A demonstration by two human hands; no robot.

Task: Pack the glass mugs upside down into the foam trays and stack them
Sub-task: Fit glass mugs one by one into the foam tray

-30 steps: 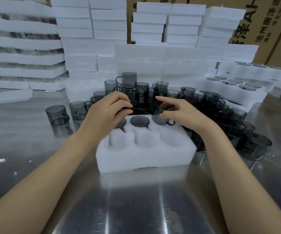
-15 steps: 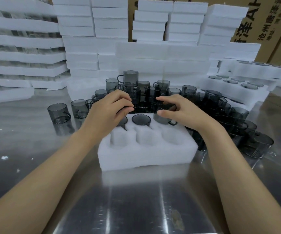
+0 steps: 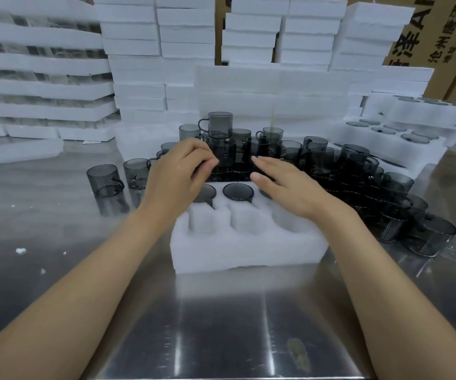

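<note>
A white foam tray (image 3: 248,248) lies on the steel table in front of me. Its far row holds upside-down grey glass mugs: one (image 3: 206,192) on the left, one (image 3: 238,192) in the middle, and a third mostly hidden under my right hand. The near row of pockets is bare foam. My left hand (image 3: 178,174) hovers over the tray's far left, fingers loosely curled and holding nothing. My right hand (image 3: 284,182) is flat with its fingers apart above the tray's far right. A crowd of loose grey mugs (image 3: 317,160) stands behind the tray.
Two lone mugs (image 3: 103,181) stand to the left. More mugs (image 3: 427,237) spread to the right. Stacks of white foam trays (image 3: 152,50) wall the back and left. Packed trays (image 3: 394,138) sit at the right. Cardboard boxes (image 3: 427,31) rise behind.
My right hand has let go of the mug it was setting into the far right pocket and has opened. My left hand has lifted off the far left mug.
</note>
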